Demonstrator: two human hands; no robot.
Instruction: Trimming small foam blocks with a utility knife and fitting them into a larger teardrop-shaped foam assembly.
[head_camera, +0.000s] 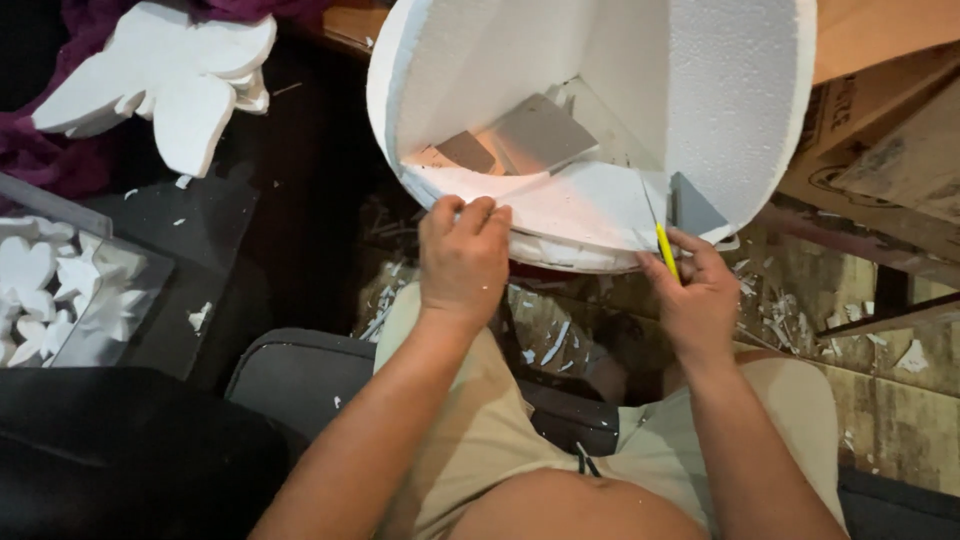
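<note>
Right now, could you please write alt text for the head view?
A seated person's left hand steadies a round white foam piece while the right hand presses a yellow-handled knife to its rim. Foam scraps litter the floor below.

1 view only: head-worn camera, looks steeply down from close over the person's lap, left hand (463, 255) and right hand (697, 298) mid-frame, floor (890, 400) beyond the knees.

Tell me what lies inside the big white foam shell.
Inside the foam shell lie a grey card sheet and a smaller brownish piece. Its rim and the left hand hide the near bottom.
</note>
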